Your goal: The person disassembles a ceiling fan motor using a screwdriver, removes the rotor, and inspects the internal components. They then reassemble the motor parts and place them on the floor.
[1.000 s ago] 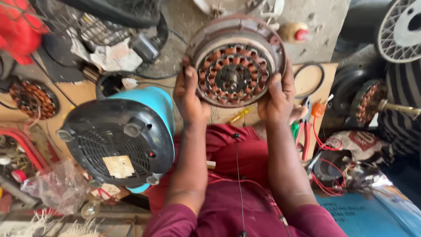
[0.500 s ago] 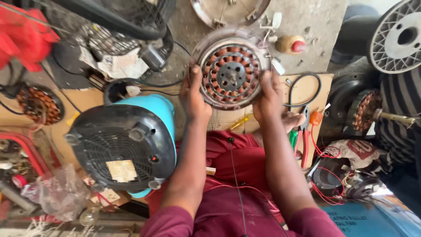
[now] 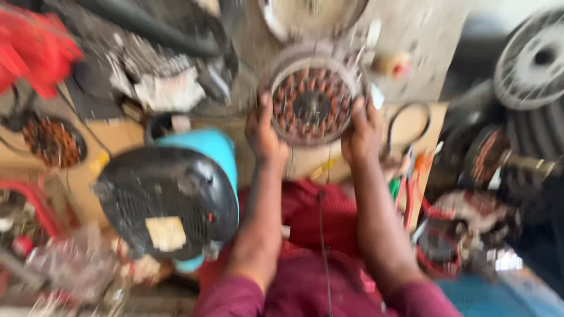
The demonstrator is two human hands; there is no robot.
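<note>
Fan stator (image 3: 311, 103) between both hands

Motor stator (image 3: 312, 100) sits far centre between both hands; fan heater (image 3: 167, 202) near left, wire spool (image 3: 537, 58) far right.

I saw a blue heater with a black grille (image 3: 170, 199) at left, a copper-wound coil (image 3: 54, 141) beyond it, a wire spool (image 3: 531, 58) far right.

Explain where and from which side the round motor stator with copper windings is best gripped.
Judging by its pose, grip the round motor stator at its outer rim, from opposite sides, as the left hand and right hand do. The windings fill the face, so the rim looks like the safest hold.
</note>
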